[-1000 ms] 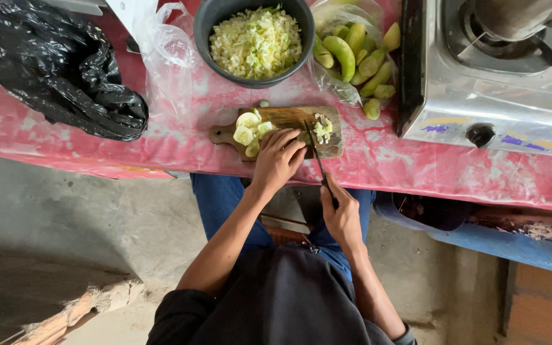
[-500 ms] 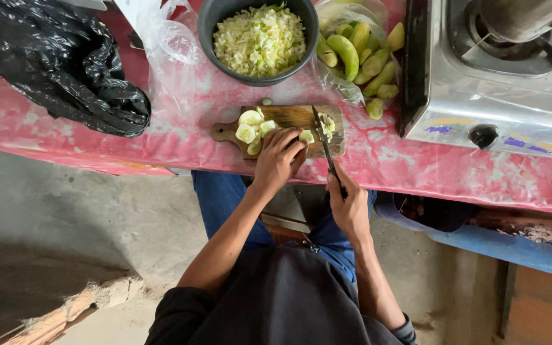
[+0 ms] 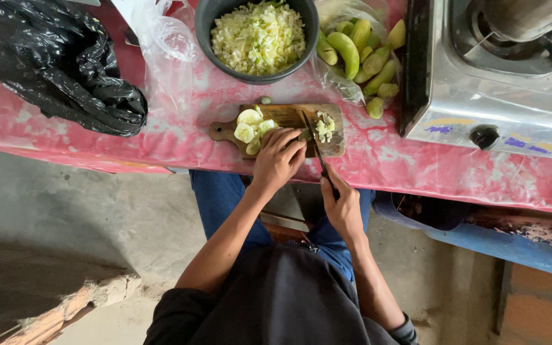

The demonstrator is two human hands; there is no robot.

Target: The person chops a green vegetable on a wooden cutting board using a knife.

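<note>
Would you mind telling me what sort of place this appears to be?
Probably a simple home or outdoor cooking area: a gas stove stands on the pink table, and the right hand holds a knife over a wooden cutting board.

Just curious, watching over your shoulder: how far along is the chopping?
Done: the dark bowl is heaped with chopped bits. In hand: the left hand steadies a piece on the cutting board while the right hand works the knife. Left: slices on the board and whole green vegetables in the bag.

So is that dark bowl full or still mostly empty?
Full: the dark bowl is heaped close to its rim with pale chopped vegetable; none of its inner bottom shows.
</note>
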